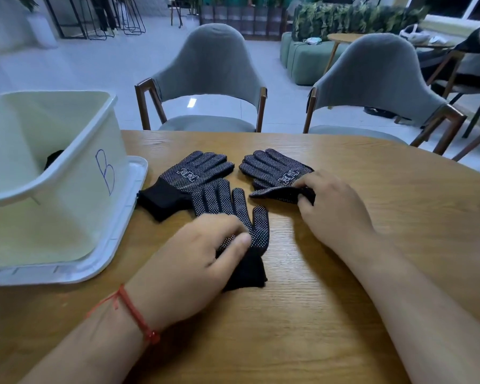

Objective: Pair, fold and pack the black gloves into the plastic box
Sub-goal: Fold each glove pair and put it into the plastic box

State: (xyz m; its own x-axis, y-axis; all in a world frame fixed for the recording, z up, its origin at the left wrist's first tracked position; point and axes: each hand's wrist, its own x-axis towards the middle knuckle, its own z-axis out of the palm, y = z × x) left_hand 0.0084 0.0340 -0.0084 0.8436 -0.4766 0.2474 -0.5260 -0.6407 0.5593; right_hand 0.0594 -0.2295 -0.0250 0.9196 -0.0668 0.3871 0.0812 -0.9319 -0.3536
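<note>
Left hand (194, 261) pinching the near glove (244, 217) at frame centre, its palm part hidden, right hand (333, 206) gripping the right glove (272, 167) by its folded edge, third glove (194, 173) beside, plastic box (75, 217) cut off at left, dark item (53, 157) inside mostly hidden.

a wooden table (344, 273) fills the foreground. a grey chair (208, 67) stands at its far edge, a second grey chair (377, 76) beside it on the right. behind them are a green sofa (302, 59), a round side table (341, 37) and a leafy hedge (344, 18).

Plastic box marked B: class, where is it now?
Head view, left side: the plastic box sits on a white lid on the table, left of the nearest glove.
</note>
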